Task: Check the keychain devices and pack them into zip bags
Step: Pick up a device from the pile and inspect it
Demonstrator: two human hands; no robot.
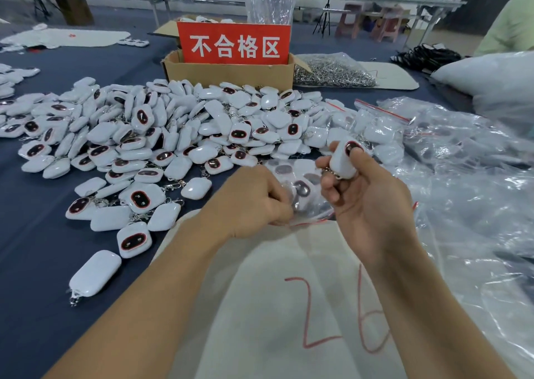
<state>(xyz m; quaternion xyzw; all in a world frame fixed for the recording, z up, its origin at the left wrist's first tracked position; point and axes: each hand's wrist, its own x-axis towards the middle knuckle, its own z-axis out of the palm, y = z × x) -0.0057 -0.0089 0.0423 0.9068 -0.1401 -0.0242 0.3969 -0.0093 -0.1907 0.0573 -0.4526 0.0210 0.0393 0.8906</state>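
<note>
Pinching mouth of zip bag (300, 182) with left hand (254, 202), fingers curled. Gripping one keychain device (344, 160) in right hand (367, 205), raised just above bag, near loose pile (161, 136). Could miss a sagging, half-shut opening; could snag dangling clasp on zip strip and spill devices already bagged.
</note>
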